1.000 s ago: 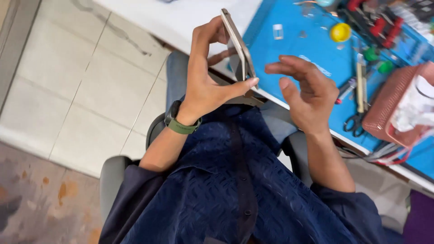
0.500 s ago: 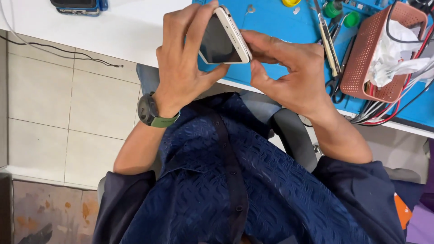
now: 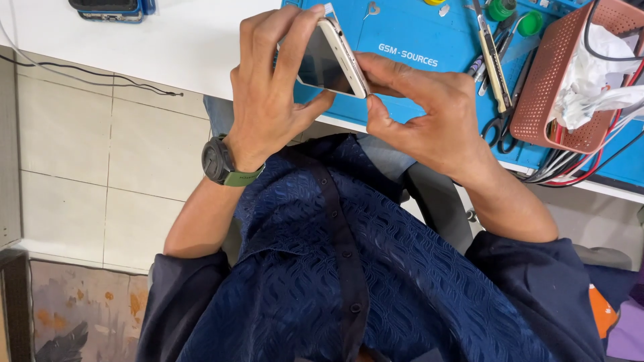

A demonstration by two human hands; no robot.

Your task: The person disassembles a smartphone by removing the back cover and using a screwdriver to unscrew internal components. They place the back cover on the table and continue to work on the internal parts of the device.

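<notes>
A pale, gold-edged smartphone with a dark screen is held up in front of my chest. My left hand, with a dark wristwatch on a green strap, wraps around the phone from the left. My right hand pinches the phone's right edge with thumb and fingertips. Both hands hover over the near edge of a blue work mat on a white table.
A red mesh basket with crumpled white tissue and cables stands at the right. Scissors, a utility knife and small green caps lie on the mat. A dark device sits at the table's far left. Tiled floor lies to the left.
One second ago my right hand was open and apart from the phone. It has closed in and now pinches the phone's edge; the view has shifted and the phone is tilted flatter.
</notes>
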